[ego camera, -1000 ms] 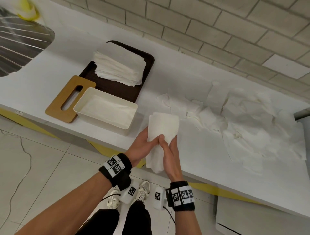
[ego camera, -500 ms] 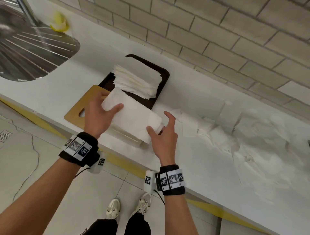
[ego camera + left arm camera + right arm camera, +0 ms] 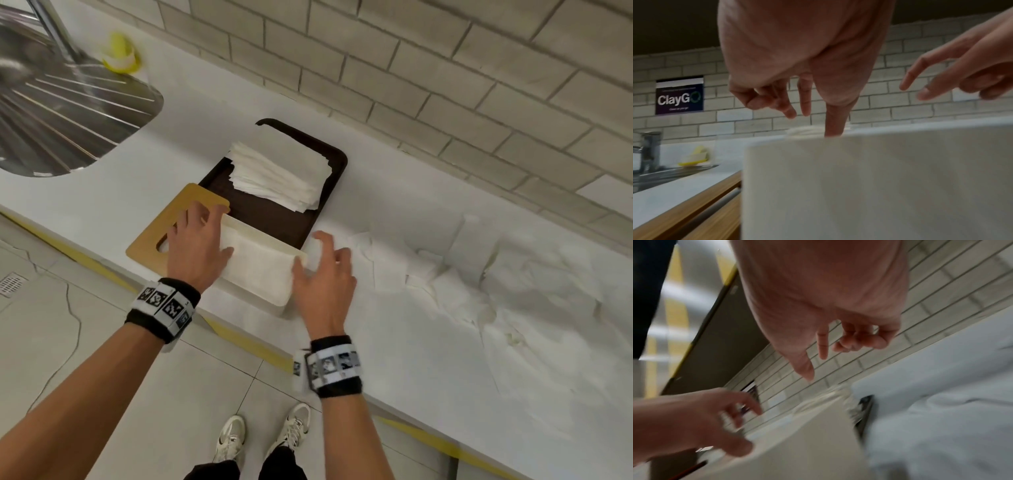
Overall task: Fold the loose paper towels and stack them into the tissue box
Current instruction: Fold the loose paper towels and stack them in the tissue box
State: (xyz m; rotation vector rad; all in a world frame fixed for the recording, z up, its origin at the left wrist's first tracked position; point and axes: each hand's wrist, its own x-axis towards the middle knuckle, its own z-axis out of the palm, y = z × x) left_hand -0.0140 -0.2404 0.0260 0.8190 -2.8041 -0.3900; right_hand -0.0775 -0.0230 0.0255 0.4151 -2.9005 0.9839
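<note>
The white tissue box point(image 3: 255, 296) stands at the counter's front edge with a folded paper towel point(image 3: 260, 267) lying flat inside it. My left hand point(image 3: 205, 240) hovers over the box's left end, fingers spread, and its thumb reaches down onto the towel; the left wrist view shows the thumb dipping behind the box wall point(image 3: 879, 186). My right hand point(image 3: 318, 263) is at the box's right end, fingers relaxed and apart, holding nothing. Loose crumpled paper towels point(image 3: 479, 274) lie spread over the counter to the right.
A dark tray point(image 3: 274, 219) behind the box carries a stack of flat towels point(image 3: 277, 174). The wooden box lid point(image 3: 150, 240) lies left of the box, partly under my left hand. A steel sink point(image 3: 51, 113) and yellow sponge point(image 3: 120, 54) are far left. Brick wall behind.
Both hands carried the folded towel left from the counter edge and laid it in the box. They have let go, and the right hand has lifted off the towel.
</note>
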